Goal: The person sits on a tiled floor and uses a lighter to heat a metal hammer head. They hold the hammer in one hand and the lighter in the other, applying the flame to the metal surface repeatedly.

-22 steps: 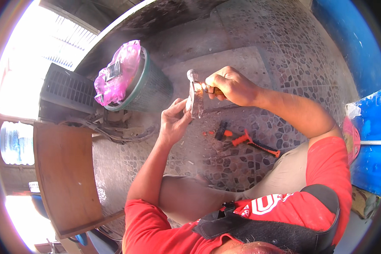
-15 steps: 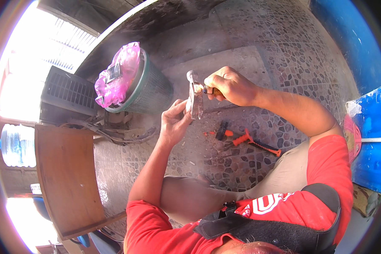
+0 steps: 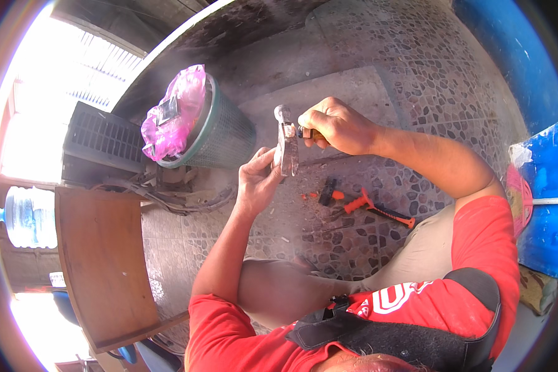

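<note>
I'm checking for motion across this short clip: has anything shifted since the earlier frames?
Nothing visibly changed. The right hand still grips the hammer by its handle, the left hand still rests against its head, and the orange-handled tools lie on the floor as before.

Daylight glare overexposed the frame left of the pink-lined green mesh waste basket (image 3: 214,133); fisheye curvature bent edges; haze softened surroundings.

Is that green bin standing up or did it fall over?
Standing up. The green mesh bin sits on its base on the stone floor, its open rim facing up, with a pink plastic bag bulging out of the top.
</note>
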A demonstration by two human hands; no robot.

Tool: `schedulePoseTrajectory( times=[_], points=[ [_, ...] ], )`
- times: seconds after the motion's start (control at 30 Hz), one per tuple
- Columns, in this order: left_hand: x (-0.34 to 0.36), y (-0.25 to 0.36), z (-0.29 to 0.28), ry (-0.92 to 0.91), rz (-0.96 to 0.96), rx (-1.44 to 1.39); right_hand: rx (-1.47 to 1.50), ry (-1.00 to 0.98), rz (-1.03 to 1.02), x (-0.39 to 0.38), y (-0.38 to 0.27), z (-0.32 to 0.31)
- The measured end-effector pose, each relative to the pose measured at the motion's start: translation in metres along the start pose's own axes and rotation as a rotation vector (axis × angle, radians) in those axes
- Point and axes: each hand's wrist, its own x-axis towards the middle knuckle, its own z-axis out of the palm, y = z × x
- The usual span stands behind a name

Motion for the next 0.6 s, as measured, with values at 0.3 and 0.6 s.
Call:
schedulePoseTrajectory(
  times=[0.3,0.6],
  points=[
    [0.0003,0.0004,-0.0009,-0.014,-0.008,-0.020,-0.012,-0.023,0.000,0.0011,0.0039,-0.0019],
    [0.0022,0.0005,-0.0019,-0.019,0.026,0.029,-0.016,-0.020,-0.006,0.0009,0.0018,-0.0022]
  ],
)
